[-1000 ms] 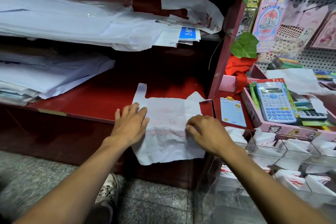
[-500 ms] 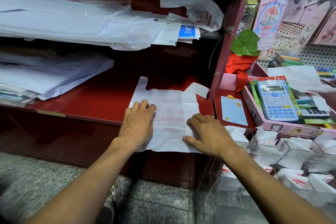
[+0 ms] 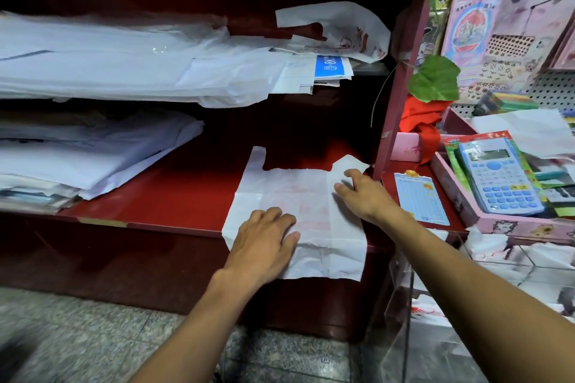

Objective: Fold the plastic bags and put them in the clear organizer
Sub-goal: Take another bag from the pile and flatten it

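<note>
Head view: 1 thin white plastic bag lies flat on the red shelf, its near edge overhanging. The left hand at 6 o'clock presses it palm-down, fingers spread, pinning it for folding. The right hand, fingers extended and gripping nothing, smooths near the 2 o'clock handle. The clear organizer waits at 4 o'clock.

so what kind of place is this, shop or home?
Most likely a small stationery shop: packaged calculator in a display tray, pegboard hung with sticker packs, and stacked white bags on the red shelf behind the counter.
</note>
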Demonstrator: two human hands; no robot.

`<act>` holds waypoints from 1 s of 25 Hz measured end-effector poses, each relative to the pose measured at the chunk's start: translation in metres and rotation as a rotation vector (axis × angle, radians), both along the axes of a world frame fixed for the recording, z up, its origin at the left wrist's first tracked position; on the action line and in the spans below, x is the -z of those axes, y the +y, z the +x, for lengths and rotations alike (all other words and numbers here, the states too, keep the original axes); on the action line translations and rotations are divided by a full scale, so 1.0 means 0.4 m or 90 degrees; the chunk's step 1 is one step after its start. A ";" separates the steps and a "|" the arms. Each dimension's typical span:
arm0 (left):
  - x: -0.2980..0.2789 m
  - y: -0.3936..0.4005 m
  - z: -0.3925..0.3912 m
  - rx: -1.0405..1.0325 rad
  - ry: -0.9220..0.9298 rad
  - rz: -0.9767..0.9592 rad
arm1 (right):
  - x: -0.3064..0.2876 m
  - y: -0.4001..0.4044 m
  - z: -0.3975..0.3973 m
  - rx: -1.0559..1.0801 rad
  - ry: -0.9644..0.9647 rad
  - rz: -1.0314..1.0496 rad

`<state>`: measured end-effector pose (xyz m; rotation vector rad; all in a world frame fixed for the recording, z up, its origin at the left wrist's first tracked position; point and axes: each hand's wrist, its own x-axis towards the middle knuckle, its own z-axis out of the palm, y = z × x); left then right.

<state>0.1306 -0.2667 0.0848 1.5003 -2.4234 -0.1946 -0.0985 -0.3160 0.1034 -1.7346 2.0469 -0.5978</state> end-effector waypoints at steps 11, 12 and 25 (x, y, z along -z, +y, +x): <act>0.019 -0.020 0.014 0.013 0.004 -0.025 | -0.047 -0.102 0.054 0.021 -0.221 -0.233; 0.015 -0.022 0.011 0.008 0.002 -0.014 | -0.031 -0.069 0.055 0.050 -0.136 -0.260; -0.013 -0.042 -0.014 0.018 0.030 -0.004 | 0.069 0.239 -0.004 -0.313 0.339 -0.103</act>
